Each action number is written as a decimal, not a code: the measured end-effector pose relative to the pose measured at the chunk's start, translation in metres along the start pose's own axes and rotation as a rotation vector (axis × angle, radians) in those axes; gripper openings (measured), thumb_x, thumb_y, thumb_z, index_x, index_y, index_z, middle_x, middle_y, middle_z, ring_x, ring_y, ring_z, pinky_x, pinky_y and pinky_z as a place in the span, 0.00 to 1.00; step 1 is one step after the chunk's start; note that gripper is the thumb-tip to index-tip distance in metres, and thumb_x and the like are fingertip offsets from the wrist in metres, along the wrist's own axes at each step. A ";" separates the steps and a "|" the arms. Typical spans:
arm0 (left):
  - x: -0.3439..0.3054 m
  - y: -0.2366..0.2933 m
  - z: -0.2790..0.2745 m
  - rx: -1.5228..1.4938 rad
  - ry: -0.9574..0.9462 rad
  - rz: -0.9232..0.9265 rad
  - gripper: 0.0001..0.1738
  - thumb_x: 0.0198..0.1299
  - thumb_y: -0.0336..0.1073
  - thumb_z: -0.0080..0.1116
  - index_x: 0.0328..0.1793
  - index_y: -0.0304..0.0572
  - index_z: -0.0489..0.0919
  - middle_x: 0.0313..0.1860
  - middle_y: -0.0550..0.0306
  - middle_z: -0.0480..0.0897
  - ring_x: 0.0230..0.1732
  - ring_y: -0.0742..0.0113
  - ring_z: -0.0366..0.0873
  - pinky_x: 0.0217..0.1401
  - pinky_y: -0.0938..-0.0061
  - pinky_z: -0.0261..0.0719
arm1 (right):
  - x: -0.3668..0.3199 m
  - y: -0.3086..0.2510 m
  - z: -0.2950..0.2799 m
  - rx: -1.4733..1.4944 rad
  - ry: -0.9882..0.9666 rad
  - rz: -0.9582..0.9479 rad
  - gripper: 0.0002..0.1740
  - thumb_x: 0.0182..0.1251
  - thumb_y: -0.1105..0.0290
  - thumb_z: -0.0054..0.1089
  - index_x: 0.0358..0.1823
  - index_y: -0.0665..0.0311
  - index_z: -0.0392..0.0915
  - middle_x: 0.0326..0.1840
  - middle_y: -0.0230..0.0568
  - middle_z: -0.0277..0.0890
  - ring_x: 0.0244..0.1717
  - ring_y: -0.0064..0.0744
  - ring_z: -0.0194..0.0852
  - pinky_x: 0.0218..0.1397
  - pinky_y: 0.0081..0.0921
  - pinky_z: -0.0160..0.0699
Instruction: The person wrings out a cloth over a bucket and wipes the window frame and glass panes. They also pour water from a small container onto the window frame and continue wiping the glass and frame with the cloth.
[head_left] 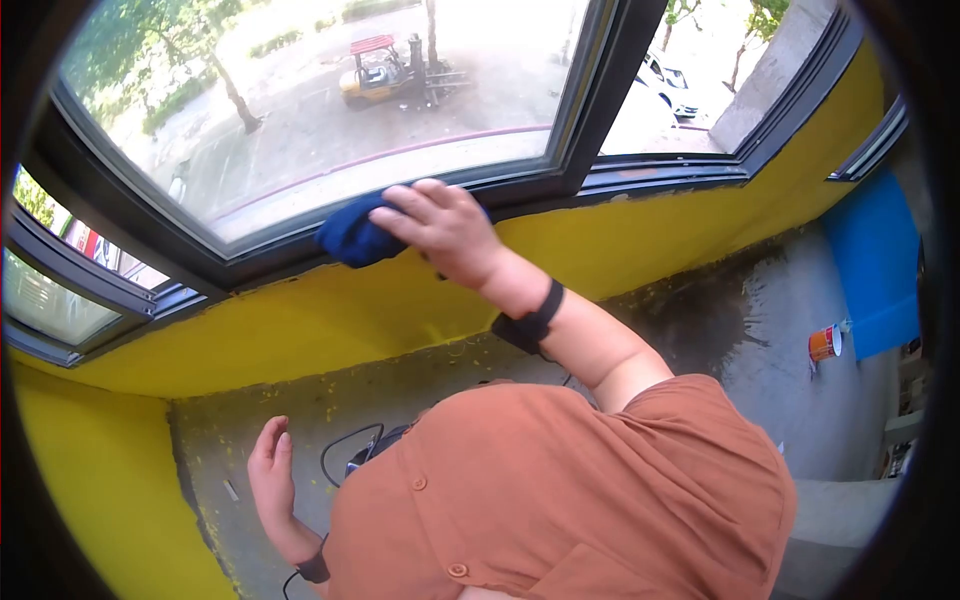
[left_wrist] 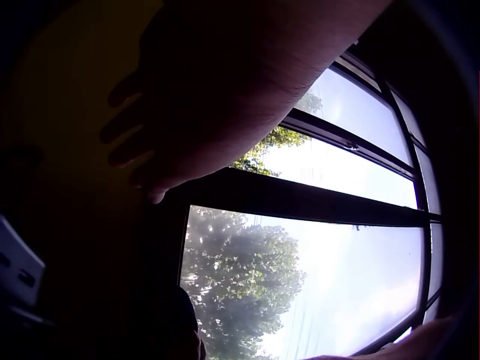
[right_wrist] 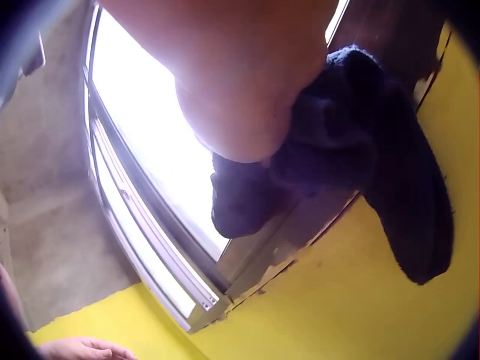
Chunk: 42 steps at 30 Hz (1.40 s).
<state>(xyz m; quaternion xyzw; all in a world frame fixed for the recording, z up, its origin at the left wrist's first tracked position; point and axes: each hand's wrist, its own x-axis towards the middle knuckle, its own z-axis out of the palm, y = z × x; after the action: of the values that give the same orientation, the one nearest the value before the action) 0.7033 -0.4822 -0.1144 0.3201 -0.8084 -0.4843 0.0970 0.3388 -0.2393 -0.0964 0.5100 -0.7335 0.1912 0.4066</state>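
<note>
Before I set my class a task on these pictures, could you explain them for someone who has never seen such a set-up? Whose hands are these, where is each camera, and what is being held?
There is no robot here: a person works with bare hands. The large picture comes from a camera on the head, looking forward and down. The other two come from cameras on the left and right wrists; the left one is very dark.

The right hand holds a bunched blue cloth against the bottom of a dark window frame, above a yellow wall. The left hand hangs open, holding nothing. Farther off, an orange and white container is on the grey floor.
</note>
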 end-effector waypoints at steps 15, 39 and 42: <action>0.021 0.068 0.085 0.108 -0.149 0.162 0.19 0.71 0.34 0.60 0.64 0.36 0.81 0.61 0.47 0.85 0.62 0.58 0.82 0.65 0.67 0.78 | -0.089 0.088 -0.102 -0.258 -0.080 0.273 0.27 0.56 0.80 0.60 0.59 0.54 0.83 0.59 0.38 0.82 0.55 0.45 0.78 0.61 0.39 0.80; -0.003 0.053 0.058 0.293 -0.164 0.141 0.20 0.72 0.41 0.59 0.64 0.40 0.81 0.61 0.41 0.84 0.63 0.45 0.80 0.66 0.60 0.78 | -0.061 0.042 -0.041 0.071 0.079 0.484 0.40 0.50 0.83 0.72 0.69 0.60 0.73 0.68 0.57 0.69 0.69 0.65 0.68 0.70 0.49 0.72; -0.004 0.036 0.032 0.304 -0.113 0.161 0.22 0.72 0.42 0.59 0.66 0.37 0.80 0.63 0.41 0.83 0.65 0.45 0.80 0.68 0.60 0.77 | -0.020 0.011 -0.014 0.129 0.107 0.405 0.41 0.47 0.82 0.73 0.68 0.60 0.74 0.66 0.58 0.69 0.66 0.65 0.69 0.68 0.49 0.73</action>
<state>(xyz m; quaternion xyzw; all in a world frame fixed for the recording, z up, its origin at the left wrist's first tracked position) 0.6761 -0.4447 -0.0996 0.2379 -0.8994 -0.3645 0.0404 0.3374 -0.2127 -0.1024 0.3664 -0.7845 0.3425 0.3648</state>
